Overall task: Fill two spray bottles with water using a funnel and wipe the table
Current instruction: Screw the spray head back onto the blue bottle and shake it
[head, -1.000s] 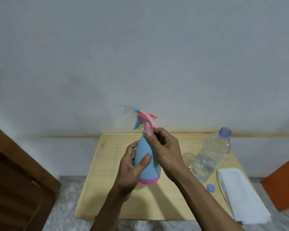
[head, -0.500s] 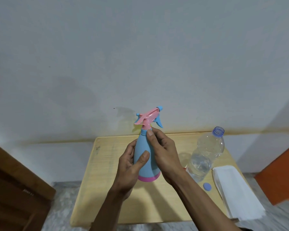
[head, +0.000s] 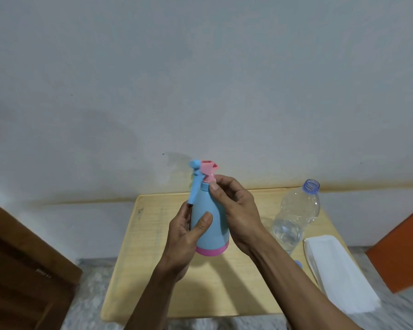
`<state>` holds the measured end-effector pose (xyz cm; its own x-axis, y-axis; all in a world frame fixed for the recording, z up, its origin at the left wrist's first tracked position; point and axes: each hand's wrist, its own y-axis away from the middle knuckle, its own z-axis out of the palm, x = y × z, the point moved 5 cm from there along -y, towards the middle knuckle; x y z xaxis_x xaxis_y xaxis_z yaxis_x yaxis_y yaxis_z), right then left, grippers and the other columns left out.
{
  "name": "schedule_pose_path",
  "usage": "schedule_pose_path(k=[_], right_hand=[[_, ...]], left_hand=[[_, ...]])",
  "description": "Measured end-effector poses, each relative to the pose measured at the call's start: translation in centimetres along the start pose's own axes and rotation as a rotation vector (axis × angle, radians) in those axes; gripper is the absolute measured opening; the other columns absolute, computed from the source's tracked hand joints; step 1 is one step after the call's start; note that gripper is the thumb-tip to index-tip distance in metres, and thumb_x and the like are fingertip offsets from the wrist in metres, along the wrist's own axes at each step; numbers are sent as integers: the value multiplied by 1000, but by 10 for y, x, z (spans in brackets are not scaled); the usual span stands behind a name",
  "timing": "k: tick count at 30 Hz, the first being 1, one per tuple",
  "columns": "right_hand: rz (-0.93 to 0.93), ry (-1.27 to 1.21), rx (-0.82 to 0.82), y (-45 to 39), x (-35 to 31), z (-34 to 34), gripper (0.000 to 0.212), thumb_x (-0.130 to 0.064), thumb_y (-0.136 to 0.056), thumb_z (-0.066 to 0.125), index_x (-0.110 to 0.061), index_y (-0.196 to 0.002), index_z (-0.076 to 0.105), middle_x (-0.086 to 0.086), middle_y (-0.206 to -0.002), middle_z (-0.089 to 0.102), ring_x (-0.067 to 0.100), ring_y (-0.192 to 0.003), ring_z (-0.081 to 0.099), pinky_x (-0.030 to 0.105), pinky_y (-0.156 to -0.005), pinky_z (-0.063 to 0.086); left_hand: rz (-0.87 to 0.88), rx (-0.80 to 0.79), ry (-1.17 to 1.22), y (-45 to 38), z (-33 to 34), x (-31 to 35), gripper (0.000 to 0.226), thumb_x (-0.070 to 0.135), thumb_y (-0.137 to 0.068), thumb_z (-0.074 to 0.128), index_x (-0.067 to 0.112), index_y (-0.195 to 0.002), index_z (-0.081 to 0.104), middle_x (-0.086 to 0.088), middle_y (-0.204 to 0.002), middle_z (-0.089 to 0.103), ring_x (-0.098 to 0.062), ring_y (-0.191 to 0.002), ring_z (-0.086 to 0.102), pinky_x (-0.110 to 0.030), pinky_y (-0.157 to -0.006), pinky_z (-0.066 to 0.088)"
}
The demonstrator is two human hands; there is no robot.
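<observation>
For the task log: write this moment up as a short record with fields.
spray bottle: blue, pink base, upright, held above the table
left hand: grips its body
right hand: fingers at the pink collar under the trigger head
water bottle: clear, uncapped, low water, stands at right
blue cap: beside it
white cloth: folded, table's right edge

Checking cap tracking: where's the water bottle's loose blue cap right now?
Head view: the blue cap lies on the table, right side, between the clear water bottle and the folded white cloth, partly hidden behind the right forearm.
</observation>
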<state>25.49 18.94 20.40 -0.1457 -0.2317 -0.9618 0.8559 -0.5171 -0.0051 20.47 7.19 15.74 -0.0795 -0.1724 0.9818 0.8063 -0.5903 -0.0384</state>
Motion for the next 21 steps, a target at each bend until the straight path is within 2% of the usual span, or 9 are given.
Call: schedule_pose_path(k=[4, 8, 13, 16, 21], right_hand=[[-22, -1, -21, -1, -7, -2, 25, -19, -90, 75, -18, -113, 67, 6, -108, 76, 18, -97, 70, 38, -89, 57], [-121, 153, -36, -1, -20, -7, 30, -18, -89, 76, -19, -118, 70, 8, -108, 74, 21, -102, 67, 30, -85, 56], [-86, 235, -96, -2, -28, -9, 20, -26, -94, 71, -20, -112, 77, 0, -105, 78, 22, -107, 70, 45, -98, 54], [-108, 292, -8, 0, -32, -13, 14, -27, -87, 79, -22, -100, 80, -2, -93, 78, 17, -95, 72, 45, -92, 57], [-112, 308, 125, 3, -28, -15, 18, -33, -72, 90, -24, -83, 79, 5, -80, 76, 28, -83, 73, 54, -81, 58]], left_hand=[[0, -1, -5, 1, 0, 0, 62, 43, -78, 73, 26, -135, 56, -4, -126, 69, -29, -114, 68, -47, -92, 57], [7, -12, -35, 5, 3, -1, 61, 40, -81, 73, 24, -137, 55, -5, -129, 67, -29, -115, 67, -49, -94, 56], [2, 1, -63, 8, 5, -4, 64, 42, -78, 75, 27, -137, 55, -2, -129, 67, -27, -116, 66, -49, -94, 57], [19, 40, -83, 11, 5, -5, 62, 43, -76, 78, 29, -133, 57, 1, -127, 68, -25, -113, 67, -48, -91, 59], [19, 90, -112, 14, 5, -11, 61, 46, -74, 80, 34, -129, 57, 5, -125, 67, -22, -112, 68, -51, -89, 59]])
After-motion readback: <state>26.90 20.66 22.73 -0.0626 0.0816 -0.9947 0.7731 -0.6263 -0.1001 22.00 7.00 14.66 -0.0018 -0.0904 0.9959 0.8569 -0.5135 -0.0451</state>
